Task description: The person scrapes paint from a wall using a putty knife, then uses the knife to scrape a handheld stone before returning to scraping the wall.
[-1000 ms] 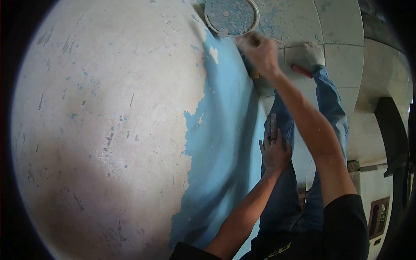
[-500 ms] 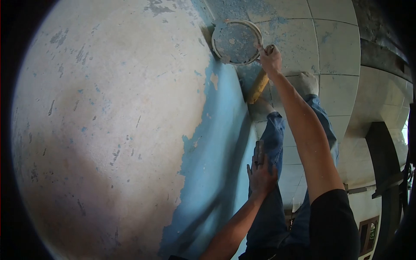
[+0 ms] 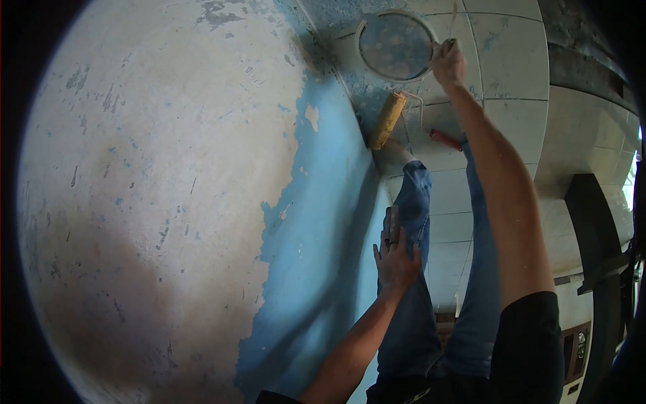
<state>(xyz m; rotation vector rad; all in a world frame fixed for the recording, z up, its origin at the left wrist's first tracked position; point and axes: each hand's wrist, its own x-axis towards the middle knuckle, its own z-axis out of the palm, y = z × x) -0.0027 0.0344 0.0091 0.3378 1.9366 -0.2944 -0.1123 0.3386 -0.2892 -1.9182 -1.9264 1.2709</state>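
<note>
Right hand [image 3: 449, 62] at the paint bucket [image 3: 359, 42]
Its grip is closed on the bucket's edge; left hand [image 3: 397, 254] lies open, flat on jeans [image 3: 417, 323].

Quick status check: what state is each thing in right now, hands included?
wall: part blue, part bare and flecked.
bucket: upright on the tiled floor, no lid.
roller: lying on the floor at the wall's foot, not held.
right hand: closed at the bucket's rim, apparently on its wire handle.
left hand: open, flat on the jeans.
</note>
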